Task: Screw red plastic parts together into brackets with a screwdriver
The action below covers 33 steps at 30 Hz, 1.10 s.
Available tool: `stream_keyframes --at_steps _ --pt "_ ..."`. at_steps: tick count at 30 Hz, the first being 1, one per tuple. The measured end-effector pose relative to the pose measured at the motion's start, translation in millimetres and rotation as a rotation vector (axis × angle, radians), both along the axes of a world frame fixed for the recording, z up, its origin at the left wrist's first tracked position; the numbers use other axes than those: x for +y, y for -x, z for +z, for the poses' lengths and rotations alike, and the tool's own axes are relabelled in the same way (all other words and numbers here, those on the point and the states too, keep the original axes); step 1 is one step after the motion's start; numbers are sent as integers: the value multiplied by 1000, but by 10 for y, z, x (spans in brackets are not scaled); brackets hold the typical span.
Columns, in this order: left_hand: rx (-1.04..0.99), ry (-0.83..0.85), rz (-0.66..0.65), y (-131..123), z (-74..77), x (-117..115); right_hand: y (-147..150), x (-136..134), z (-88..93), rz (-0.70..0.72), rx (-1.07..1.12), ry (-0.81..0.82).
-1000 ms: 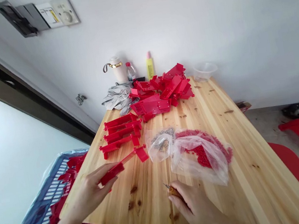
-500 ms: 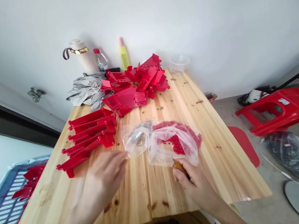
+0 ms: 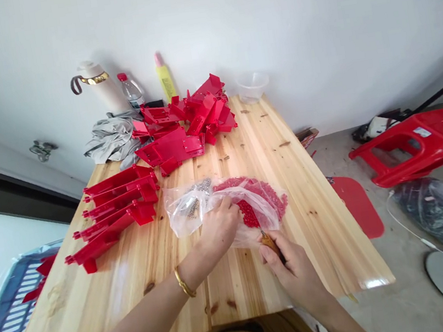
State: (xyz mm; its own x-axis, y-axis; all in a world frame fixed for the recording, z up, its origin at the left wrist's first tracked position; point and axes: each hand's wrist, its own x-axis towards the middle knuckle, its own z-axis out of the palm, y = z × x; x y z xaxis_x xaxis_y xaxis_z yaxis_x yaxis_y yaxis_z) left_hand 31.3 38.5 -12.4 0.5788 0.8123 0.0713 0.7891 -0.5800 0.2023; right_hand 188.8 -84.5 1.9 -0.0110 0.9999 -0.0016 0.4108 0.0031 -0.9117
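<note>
Head view has the left hand (image 3: 218, 227) curling its fingers into the clear bag of red pellets (image 3: 269, 203) mid-way across the wooden table (image 3: 140, 289), any pinch hidden, while the right hand (image 3: 293, 266) beside it grips a wooden-handled tool (image 3: 270, 243).

Wooden table (image 3: 285, 145) (red parts (image 3: 183, 133), bags (image 3: 271, 203))

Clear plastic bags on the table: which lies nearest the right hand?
The clear bag of small red beads, not the silver-screw bag; the right hand, holding a wooden-handled tool, is beside it.
</note>
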Motion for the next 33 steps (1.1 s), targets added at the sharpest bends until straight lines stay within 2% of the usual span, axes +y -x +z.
stream_keyframes --at_steps 2,4,9,13,17,24,28,31,33 --pt "-9 8 10 -6 -23 8 4 25 2 10 -7 -16" --pt "-106 22 -4 20 -23 0 -2 57 -11 7 -32 -37" --pt "-683 211 -4 199 97 -187 -2 131 -36 41 -123 -125" --pt "-918 332 67 347 217 -394 69 156 7 95 -129 -154" --pt "-963 321 63 457 248 -494 163 155 36 125 -156 -191" --pt "-941 251 31 578 258 -513 231 138 41 162 -192 -232" --pt "-958 330 8 600 286 -598 240 149 63 212 -184 -213" --pt "-951 406 51 691 256 -622 276 160 81 250 -116 -157" --pt "-878 329 115 813 204 -541 311 171 75 241 -75 -98"
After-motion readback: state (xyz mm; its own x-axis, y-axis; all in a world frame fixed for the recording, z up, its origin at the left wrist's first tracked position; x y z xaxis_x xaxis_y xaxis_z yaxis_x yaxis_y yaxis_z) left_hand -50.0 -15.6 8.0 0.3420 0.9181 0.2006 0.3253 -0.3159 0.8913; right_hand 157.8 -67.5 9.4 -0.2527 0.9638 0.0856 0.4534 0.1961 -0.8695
